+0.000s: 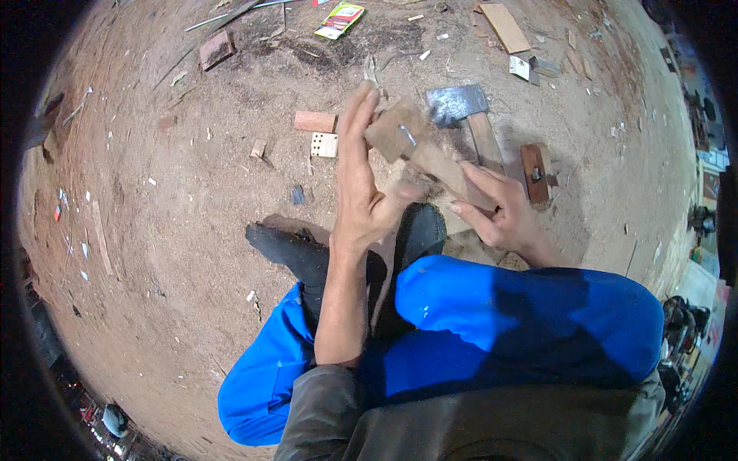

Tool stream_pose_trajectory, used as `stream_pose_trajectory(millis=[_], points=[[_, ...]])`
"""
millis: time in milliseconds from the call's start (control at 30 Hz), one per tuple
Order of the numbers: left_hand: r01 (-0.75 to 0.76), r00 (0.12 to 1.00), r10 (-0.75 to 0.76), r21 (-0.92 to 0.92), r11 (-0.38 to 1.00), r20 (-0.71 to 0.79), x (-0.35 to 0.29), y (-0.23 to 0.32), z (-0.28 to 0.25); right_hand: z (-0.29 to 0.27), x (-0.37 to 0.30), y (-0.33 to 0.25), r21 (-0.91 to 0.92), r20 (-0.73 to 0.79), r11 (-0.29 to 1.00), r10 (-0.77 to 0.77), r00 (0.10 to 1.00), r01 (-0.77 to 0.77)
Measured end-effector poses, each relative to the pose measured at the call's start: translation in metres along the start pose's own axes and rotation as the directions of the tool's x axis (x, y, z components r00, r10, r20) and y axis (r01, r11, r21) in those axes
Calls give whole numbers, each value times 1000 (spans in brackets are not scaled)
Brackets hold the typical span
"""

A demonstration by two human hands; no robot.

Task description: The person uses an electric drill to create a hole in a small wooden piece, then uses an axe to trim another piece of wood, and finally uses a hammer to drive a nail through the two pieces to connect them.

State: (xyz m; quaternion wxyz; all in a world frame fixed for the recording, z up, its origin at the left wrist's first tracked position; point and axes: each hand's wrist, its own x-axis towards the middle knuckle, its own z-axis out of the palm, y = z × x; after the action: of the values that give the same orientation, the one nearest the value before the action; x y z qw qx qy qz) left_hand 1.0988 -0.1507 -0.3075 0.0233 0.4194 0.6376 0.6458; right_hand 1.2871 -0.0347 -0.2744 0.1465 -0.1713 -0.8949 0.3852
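My right hand (500, 207) grips the handle of a wooden mallet-shaped piece (450, 173). Its squarish head points up and left, with a small shiny metal bit on its face. Beside that head, my left hand (365, 177) is raised with its fingers stretched out together and the thumb apart. Whether the left palm touches the wood, I cannot tell. Just beyond the held piece, an axe-like tool (457, 104) with a broad metal head lies on the ground. Its wooden handle (486, 142) runs back toward my right hand. A reddish-brown block (533, 173) with a dark fitting lies to the right.
Two small wooden blocks, one plain (315, 121) and one with dotted holes (324, 145), lie left of my hands. Farther off are a green-and-yellow packet (339, 20), a plank (504, 28) and a brown block (216, 51). My blue-trousered legs (523, 307) are folded close below.
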Motion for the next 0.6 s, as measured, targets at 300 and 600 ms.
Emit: stream_pose_trajectory(millis=[300, 600], points=[[31, 981, -35, -28, 999, -189, -2, -6, -5, 0, 1, -2, -17, -3, 1000, -5, 1000, 5], [201, 967, -253, -535, 821, -25, 11, -1, 0, -2, 2, 1, 6, -23, 995, -102, 995, 102]])
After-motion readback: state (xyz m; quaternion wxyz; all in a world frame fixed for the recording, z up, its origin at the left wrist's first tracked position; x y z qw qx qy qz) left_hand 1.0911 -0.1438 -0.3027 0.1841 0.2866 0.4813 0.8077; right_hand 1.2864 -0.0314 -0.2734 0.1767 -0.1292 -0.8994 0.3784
